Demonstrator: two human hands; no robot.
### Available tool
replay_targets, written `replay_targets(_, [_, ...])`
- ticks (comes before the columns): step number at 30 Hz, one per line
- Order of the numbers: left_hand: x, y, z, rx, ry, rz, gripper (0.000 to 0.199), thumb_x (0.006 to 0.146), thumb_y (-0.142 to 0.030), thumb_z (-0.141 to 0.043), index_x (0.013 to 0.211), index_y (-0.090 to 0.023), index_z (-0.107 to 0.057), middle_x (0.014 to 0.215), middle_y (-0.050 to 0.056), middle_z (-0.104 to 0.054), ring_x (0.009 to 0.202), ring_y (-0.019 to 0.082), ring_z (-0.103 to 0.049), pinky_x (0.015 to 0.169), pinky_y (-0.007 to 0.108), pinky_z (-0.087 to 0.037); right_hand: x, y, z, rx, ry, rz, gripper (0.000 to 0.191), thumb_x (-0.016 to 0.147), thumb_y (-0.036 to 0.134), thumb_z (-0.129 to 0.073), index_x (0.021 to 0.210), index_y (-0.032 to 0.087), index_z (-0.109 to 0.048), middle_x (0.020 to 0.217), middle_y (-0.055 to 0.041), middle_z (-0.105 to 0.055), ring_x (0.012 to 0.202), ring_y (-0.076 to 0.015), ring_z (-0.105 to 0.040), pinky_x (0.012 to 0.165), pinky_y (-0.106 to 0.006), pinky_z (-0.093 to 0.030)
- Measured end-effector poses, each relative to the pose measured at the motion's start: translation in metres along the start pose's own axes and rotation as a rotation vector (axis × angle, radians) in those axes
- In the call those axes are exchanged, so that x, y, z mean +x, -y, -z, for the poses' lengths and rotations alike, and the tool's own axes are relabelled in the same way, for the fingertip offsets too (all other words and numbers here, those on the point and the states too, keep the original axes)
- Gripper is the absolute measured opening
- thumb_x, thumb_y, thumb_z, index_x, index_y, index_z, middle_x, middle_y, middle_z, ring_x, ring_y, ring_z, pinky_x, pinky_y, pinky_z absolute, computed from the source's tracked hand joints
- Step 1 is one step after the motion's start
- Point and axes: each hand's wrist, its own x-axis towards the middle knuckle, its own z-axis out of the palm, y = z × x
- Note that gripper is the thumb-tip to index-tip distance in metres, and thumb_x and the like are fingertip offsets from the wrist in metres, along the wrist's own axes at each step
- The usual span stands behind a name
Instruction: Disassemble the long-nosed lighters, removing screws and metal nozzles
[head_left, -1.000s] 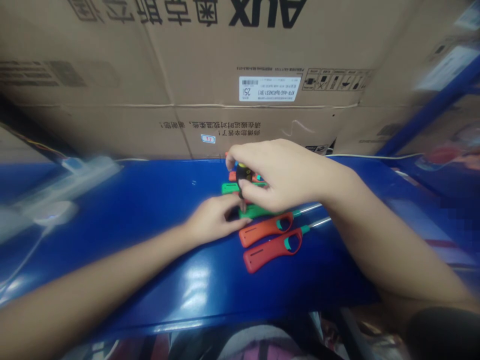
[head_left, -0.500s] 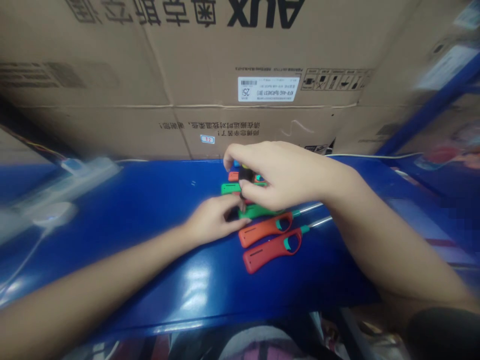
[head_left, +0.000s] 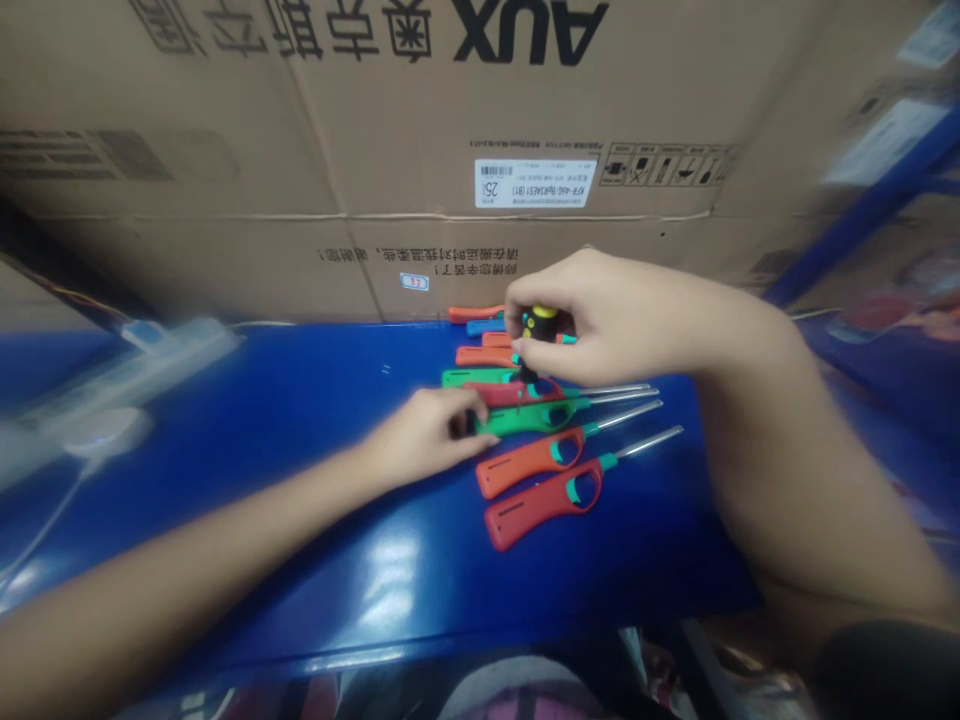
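Observation:
My right hand [head_left: 592, 320] is closed around a screwdriver [head_left: 541, 324] with a black and yellow handle. The tool points down, its lower end over the trigger area of a red lighter [head_left: 487, 394]. My left hand [head_left: 424, 435] pinches the handle end of a green long-necked lighter [head_left: 517, 418], which lies just in front of that red one. Nearer to me, an orange lighter [head_left: 517, 468] and another red lighter [head_left: 525, 510] lie side by side, their metal necks pointing right. Behind, a second green lighter [head_left: 465, 377] is partly covered.
More orange and blue lighters [head_left: 484, 327] lie near the large cardboard box [head_left: 262, 250] at the back. All rest on a blue shelf [head_left: 315, 560]. A power strip [head_left: 180, 350] and a round white device [head_left: 109, 432] with a cable are on the left. A blue post [head_left: 855, 205] rises at right.
My right hand has moved right with the screwdriver, uncovering more lighters at the back and the metal necks. My left hand has stayed at nearly the same spot.

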Motion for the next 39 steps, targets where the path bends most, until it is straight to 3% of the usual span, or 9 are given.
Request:
replay_targets(6, [0.003, -0.003, 0.005, 0.040, 0.008, -0.057, 0.008, 0.091, -0.021, -0.061, 0.091, -0.016, -0.068, 0.081, 0.002, -0.072, 0.069, 0.013, -0.065, 0.065, 0.023, -0.048, -0.004, -0.015, 0.004, -0.113, 0.102, -0.167, 0.030, 0.088, 0.047, -0.056, 0.078, 0.020, -0.063, 0.067, -0.0027, -0.060, 0.058, -0.0143, -0.044, 0.057, -0.031, -0.025])
replay_targets(11, [0.005, -0.003, 0.011, 0.130, 0.069, -0.102, 0.009, 0.091, -0.017, -0.059, 0.094, -0.018, -0.067, 0.087, 0.003, -0.073, 0.076, 0.015, -0.067, 0.069, 0.024, -0.049, -0.008, -0.018, 0.006, -0.158, 0.155, -0.226, 0.030, 0.087, 0.046, -0.057, 0.076, 0.020, -0.064, 0.065, -0.0026, -0.060, 0.054, -0.0136, -0.044, 0.055, -0.031, -0.025])
replay_targets(18, [0.004, -0.010, 0.015, 0.543, 0.144, -0.176, 0.014, 0.099, -0.024, -0.047, 0.103, -0.019, -0.060, 0.103, 0.007, -0.068, 0.091, 0.023, -0.065, 0.074, 0.032, -0.051, -0.005, -0.022, 0.000, -0.126, 0.224, -0.258, 0.031, 0.086, 0.047, -0.057, 0.081, 0.018, -0.069, 0.064, -0.0039, -0.063, 0.054, -0.0147, -0.047, 0.055, -0.031, -0.027])
replay_targets(26, [0.004, -0.007, 0.007, 0.763, 0.148, -0.209, 0.027, 0.105, -0.028, -0.035, 0.097, -0.015, -0.058, 0.093, 0.008, -0.063, 0.076, 0.020, -0.062, 0.062, 0.030, -0.047, -0.003, -0.019, 0.000, -0.124, 0.260, -0.270, 0.029, 0.084, 0.045, -0.058, 0.074, 0.019, -0.066, 0.062, -0.0036, -0.063, 0.049, -0.0131, -0.045, 0.051, -0.031, -0.027])
replay_targets(34, [0.006, -0.003, 0.004, 0.753, 0.104, -0.216, 0.032, 0.105, -0.030, -0.039, 0.086, -0.016, -0.061, 0.085, 0.005, -0.065, 0.071, 0.018, -0.063, 0.059, 0.028, -0.044, -0.002, -0.020, -0.001, -0.113, 0.268, -0.267, 0.029, 0.083, 0.045, -0.060, 0.072, 0.019, -0.066, 0.060, -0.0034, -0.062, 0.048, -0.0131, -0.045, 0.050, -0.031, -0.026])
replay_targets(39, [0.006, -0.006, 0.007, 0.760, 0.088, -0.225, 0.025, 0.104, -0.029, -0.042, 0.094, -0.017, -0.060, 0.091, 0.005, -0.066, 0.076, 0.018, -0.064, 0.060, 0.028, -0.044, -0.001, -0.019, 0.000, -0.120, 0.278, -0.273, 0.029, 0.083, 0.045, -0.060, 0.072, 0.019, -0.066, 0.062, -0.0043, -0.064, 0.048, -0.0136, -0.046, 0.050, -0.031, -0.027])
